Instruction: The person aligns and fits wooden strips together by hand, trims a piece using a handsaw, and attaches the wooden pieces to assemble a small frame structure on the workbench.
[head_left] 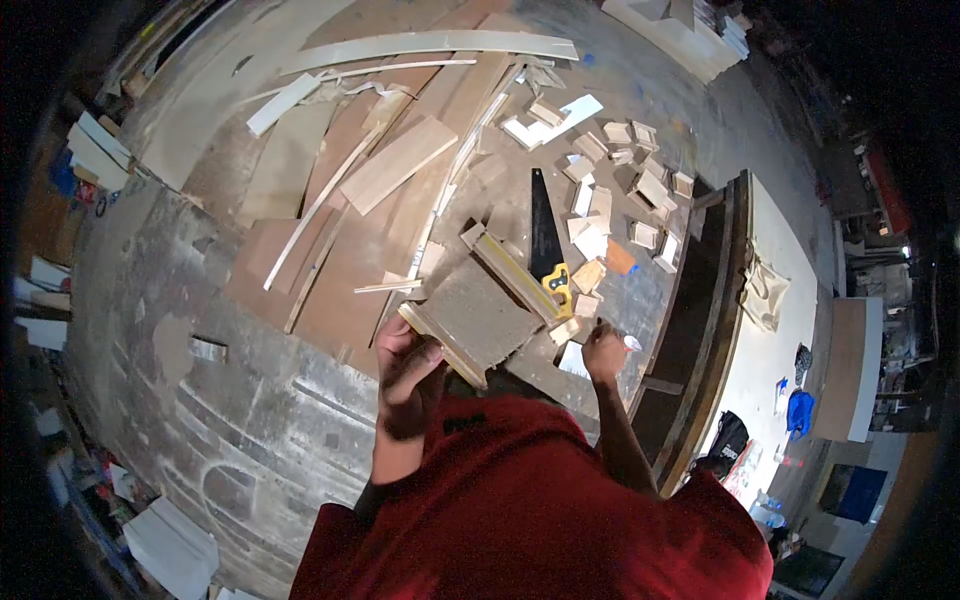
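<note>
Nearest to us is the dark red cloth shirt (pixel 520 500) of the person at work. Just past it we see a grey-brown, flat, boxy wooden piece (pixel 480 315) with a raised strip along two sides. It is in front of the chest, between the two hands. The bare left hand (pixel 408 365) grasps its near strip. The bare right hand (pixel 603 352) is apart from it, with its fingers curled, and we can't tell if they pinch something small.

We think one hand on one edge is a bit risky. The far side could tip down, because we can't see anything holding it up there. If the left hand pulls too hard, the near strip could come loose. The long saw with a black metal blade and a yellow handle (pixel 545 225) is right by the far strip, so a bump could push it, and its edge could scratch a finger. Small, pale, wooden blocks (pixel 651 189) are spread over the grey, dusty worktop (pixel 634 302), and a sliding saw could knock some away.
</note>
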